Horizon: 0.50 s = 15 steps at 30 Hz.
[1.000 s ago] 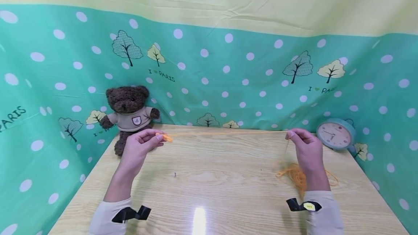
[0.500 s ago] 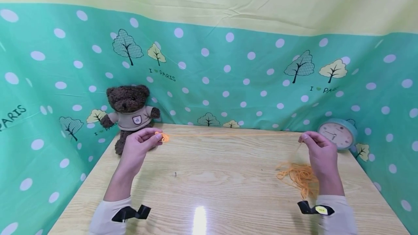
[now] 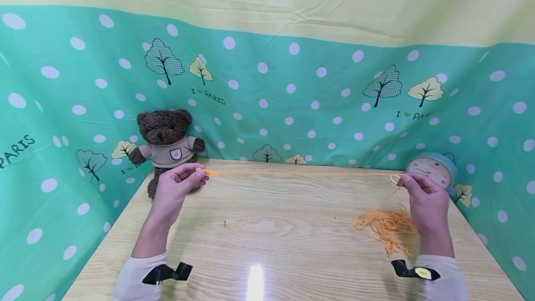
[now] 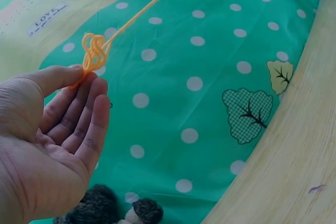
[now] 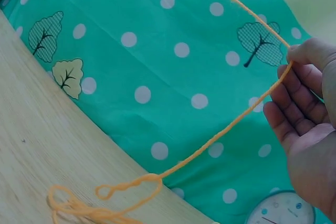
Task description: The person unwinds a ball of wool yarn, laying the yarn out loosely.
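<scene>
Between thumb and fingertips my left hand (image 3: pixel 177 189) pinches a small looped bunch of orange yarn (image 4: pixel 95 53). From that bunch a single strand (image 5: pixel 241 6) runs taut across to my right hand (image 3: pixel 428 201), which pinches it between thumb and index finger. Below the right hand the strand slants down to a loose tangled pile of orange yarn (image 3: pixel 386 231) on the table. Both hands are held above the tabletop, far apart. In the right wrist view, a small twisted loop shows where the strand nears the pile.
A brown teddy bear (image 3: pixel 165 131) in a beige shirt sits behind the left hand. Behind the right hand stands a teal alarm clock (image 3: pixel 443 166), partly covered. A patterned green cloth (image 3: pixel 288 92) hangs around the wooden table (image 3: pixel 271 236). A dark speck (image 3: pixel 224 223) lies on the wood.
My right hand has moved to the right, away from the left hand, lengthening the span of yarn between them. The left hand stays almost in place, its bunch of loops shifting slightly.
</scene>
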### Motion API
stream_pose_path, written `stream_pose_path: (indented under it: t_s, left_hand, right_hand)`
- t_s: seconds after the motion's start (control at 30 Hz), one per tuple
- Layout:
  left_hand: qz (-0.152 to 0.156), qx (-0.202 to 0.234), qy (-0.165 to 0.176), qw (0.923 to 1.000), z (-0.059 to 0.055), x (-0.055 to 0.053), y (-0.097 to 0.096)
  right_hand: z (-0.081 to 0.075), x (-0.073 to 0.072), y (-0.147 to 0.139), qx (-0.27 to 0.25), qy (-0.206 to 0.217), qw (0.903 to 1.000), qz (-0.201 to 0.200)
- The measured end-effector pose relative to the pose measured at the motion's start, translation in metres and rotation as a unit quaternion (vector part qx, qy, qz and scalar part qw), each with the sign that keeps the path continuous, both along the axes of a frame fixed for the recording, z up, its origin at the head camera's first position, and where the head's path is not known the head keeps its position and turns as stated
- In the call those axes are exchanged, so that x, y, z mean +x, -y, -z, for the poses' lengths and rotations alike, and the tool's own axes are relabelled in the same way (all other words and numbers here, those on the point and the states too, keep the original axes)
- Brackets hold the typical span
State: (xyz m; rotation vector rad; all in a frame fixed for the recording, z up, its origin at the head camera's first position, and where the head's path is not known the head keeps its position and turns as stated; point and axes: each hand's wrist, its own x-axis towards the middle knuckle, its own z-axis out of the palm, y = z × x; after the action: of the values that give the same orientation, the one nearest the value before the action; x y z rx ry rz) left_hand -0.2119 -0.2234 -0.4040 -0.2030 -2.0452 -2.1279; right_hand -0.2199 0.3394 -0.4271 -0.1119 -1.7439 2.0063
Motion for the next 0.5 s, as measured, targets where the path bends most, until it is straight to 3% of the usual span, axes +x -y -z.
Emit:
stream_pose_path:
  t_s: [0.33,0.5]
  left_hand:
    - [0.004,0.013,0.004,0.9999,0.000,0.001,0.002]
    - [0.015,0.012,-0.007,0.9998,-0.001,0.002,0.002]
  right_hand:
    - [0.000,0.002,-0.013,-0.065,-0.024,0.9976,0.007]
    - [0.000,0.006,-0.020,-0.069,-0.010,0.9975,0.012]
